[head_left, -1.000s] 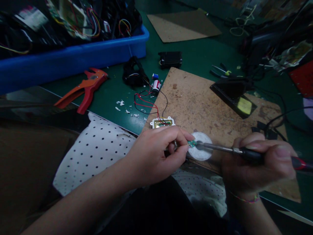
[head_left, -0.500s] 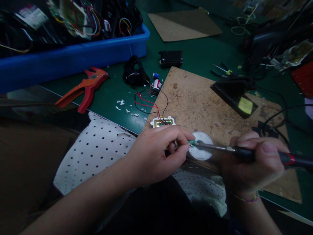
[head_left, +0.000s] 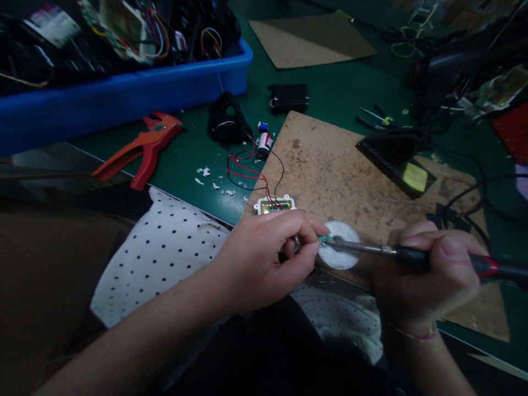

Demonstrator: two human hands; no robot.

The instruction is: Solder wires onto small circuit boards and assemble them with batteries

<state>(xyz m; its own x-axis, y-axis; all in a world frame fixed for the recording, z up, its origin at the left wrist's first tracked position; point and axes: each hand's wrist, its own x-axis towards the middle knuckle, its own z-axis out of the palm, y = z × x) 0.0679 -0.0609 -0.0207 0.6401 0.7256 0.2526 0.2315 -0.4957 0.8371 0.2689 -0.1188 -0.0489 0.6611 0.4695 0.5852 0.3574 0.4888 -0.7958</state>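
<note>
Between thumb and fingertips, my left hand [head_left: 272, 256] pinches a small green circuit board [head_left: 325, 240]. My right hand [head_left: 433, 269] is wrapped round the handle of a soldering iron [head_left: 367, 248], whose tip reaches the board. Whether the tip touches it is too small to tell. Under the board lies a white disc-shaped spool [head_left: 341, 258] with a grey centre. Just behind my left hand sits a white plastic housing [head_left: 275, 205], partly hidden by the fingers. Red and black wires [head_left: 252, 175] run from it towards a small cylindrical battery [head_left: 264, 144].
A brown board [head_left: 325, 159] lies on the green table. On it stands a soldering iron stand [head_left: 391, 157] with a yellow sponge [head_left: 414, 177]. Orange wire strippers [head_left: 150, 146] lie at left before a blue bin [head_left: 165, 82] of parts. Pliers [head_left: 377, 116] rest behind the stand.
</note>
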